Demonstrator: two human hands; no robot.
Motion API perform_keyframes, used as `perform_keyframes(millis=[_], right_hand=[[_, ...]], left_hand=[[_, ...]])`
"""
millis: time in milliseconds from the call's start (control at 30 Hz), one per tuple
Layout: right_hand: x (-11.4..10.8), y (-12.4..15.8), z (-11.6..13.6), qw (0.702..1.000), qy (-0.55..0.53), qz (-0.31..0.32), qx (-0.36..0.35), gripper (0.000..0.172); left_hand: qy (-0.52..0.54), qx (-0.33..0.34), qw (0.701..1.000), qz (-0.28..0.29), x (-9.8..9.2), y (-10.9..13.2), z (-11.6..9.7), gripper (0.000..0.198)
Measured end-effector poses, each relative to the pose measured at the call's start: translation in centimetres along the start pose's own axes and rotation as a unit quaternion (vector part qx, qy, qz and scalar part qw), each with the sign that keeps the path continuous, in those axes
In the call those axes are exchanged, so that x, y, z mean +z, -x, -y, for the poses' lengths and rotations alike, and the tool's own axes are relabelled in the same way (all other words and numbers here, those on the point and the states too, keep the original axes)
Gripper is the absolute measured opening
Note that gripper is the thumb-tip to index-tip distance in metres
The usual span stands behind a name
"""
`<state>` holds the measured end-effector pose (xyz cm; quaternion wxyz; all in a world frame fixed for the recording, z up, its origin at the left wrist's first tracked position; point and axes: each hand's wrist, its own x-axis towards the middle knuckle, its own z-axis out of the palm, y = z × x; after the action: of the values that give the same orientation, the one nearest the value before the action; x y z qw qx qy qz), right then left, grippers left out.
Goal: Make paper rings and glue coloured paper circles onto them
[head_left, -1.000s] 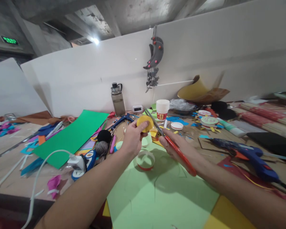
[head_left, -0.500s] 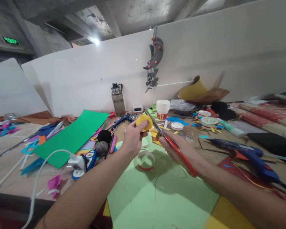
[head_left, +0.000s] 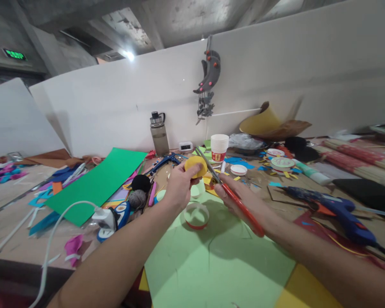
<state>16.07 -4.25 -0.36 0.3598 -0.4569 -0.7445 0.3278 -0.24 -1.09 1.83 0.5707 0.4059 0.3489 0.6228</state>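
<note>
My left hand pinches a round yellow foam piece and holds it up over the table. My right hand grips red-handled scissors, whose metal blades reach up to the right edge of the yellow piece. Below both hands lies a light green foam sheet with a ring of tape standing on it.
A dark green sheet, water bottle, stacked paper cups, yarn balls and coloured scraps crowd the table. A blue glue gun lies at the right. A white cable and plug sit at the left.
The yellow piece has turned and shifted slightly right against the scissor blades. Both hands stay almost in the same place.
</note>
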Motion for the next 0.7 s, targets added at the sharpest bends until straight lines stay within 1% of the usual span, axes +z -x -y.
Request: perform_keyframes(millis=[100, 233, 467, 700], right_hand=[[-0.06, 0.04, 0.13, 1.0, -0.001, 0.002, 0.006, 0.049], [-0.03, 0.1, 0.04, 1.0, 0.001, -0.001, -0.002, 0.046], [0.03, 0.12, -0.07, 1.0, -0.005, -0.006, -0.014, 0.042], [0.07, 0.26, 0.36, 0.999, -0.039, -0.006, 0.007, 0.041]], left_hand=[[-0.011, -0.003, 1.0, -0.001, 0.02, 0.04, -0.01, 0.028], [-0.007, -0.003, 1.0, 0.004, -0.01, 0.11, -0.08, 0.027], [0.001, -0.008, 1.0, 0.003, 0.04, 0.24, -0.27, 0.032], [0.003, -0.009, 1.0, 0.007, 0.03, 0.18, -0.25, 0.03]])
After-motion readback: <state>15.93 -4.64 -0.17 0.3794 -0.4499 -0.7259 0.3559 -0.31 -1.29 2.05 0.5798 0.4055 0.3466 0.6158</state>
